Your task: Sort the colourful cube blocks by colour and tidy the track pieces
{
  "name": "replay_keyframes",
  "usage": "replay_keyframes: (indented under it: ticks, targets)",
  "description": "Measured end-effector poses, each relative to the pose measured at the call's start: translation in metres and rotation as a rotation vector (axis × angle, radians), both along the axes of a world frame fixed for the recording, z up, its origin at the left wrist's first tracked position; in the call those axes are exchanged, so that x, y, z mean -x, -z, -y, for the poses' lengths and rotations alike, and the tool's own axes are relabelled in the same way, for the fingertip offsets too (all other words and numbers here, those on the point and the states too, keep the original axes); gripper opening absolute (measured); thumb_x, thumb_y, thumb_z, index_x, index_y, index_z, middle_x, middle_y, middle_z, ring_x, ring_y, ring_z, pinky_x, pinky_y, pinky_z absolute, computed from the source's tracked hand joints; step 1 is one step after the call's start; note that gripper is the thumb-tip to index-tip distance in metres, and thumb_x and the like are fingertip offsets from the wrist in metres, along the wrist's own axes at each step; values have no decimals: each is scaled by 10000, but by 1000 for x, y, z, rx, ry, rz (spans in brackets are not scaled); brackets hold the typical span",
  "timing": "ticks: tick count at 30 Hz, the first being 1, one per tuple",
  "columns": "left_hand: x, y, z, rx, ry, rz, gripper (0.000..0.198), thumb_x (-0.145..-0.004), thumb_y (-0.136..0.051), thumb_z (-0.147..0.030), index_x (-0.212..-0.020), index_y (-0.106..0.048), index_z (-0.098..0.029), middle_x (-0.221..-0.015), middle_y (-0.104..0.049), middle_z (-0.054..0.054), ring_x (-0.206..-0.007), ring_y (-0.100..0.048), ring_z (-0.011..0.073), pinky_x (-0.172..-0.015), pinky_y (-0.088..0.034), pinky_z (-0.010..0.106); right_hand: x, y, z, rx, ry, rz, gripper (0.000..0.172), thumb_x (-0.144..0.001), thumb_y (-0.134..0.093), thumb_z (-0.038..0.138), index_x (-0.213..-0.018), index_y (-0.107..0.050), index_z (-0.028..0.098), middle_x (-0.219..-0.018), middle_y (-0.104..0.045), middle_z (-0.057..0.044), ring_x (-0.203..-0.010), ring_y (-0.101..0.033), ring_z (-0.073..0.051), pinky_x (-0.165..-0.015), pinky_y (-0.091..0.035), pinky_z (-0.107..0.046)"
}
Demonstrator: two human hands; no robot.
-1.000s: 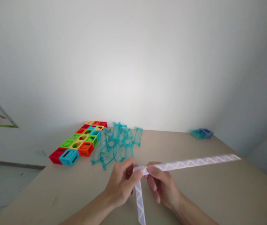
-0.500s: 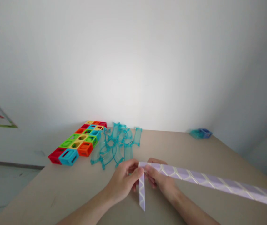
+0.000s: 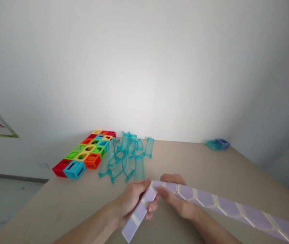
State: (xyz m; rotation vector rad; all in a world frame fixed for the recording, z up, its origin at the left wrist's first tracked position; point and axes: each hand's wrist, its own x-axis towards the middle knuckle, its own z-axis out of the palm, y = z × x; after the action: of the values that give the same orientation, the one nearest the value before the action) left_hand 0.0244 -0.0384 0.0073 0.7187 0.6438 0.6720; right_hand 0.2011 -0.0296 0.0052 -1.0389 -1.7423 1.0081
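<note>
A long lavender segmented strip [image 3: 205, 199] with pale joints runs from the middle of the view to the lower right edge. Near its left end it bends, and a short section slants down to the lower left. My left hand [image 3: 131, 200] is closed around that short section, thumb by the bend and fingertips showing on its right side. Just right of the bend, my right hand [image 3: 176, 196] grips the long section, its thumb in front and fingers behind. Both hands are above the table, close together.
Colourful open cubes [image 3: 88, 149] stand in rows at the table's back left. Beside them lies a pile of translucent teal pieces [image 3: 126, 157]. A blue cube [image 3: 222, 144] with a teal piece is at the back right. A wall rises behind the table [image 3: 180, 159].
The short section has swung from hanging straight down to slanting lower left, its broad face now showing. My left hand has turned with it and moved slightly down.
</note>
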Motion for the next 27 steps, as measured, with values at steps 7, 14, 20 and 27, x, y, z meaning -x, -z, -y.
replay_keyframes:
  ticks: [7,14,20,27]
  targets:
    - [15,-10,-3,246,464,75,398,-914,-382,-390,-751,-626,-122,-405,-408,-20,-375,-338,110,-396,-358,231,-5,13,-6,244,-409,-321,298,-720,-687,425,-642,-561,167,-447,-468,47,-405,-384,-81,-401,-248,-210]
    - [-1,-6,2,87,304,91,385,-870,-461,-492,-802,-613,-145,-436,-546,2,-352,-399,105,-456,-484,268,2,11,-18,486,-480,-524,322,-659,-634,408,-495,-554,142,-371,-470,22,-311,-355,-68,-338,-242,-197]
    - [0,-4,1,-117,161,-53,417,-871,-459,-499,-777,-592,-116,-460,-581,36,-373,-492,121,-456,-510,289,12,9,-20,655,-232,-535,312,-836,-556,487,-859,-582,177,-471,-573,43,-317,-451,-88,-289,-259,-154]
    - [2,-7,2,-46,169,41,231,-752,-584,-254,-952,-587,-139,-485,-525,-31,-405,-435,97,-451,-525,298,14,12,-31,587,153,-680,342,-778,-647,435,-621,-481,180,-325,-403,79,-246,-313,-50,-250,-202,-147]
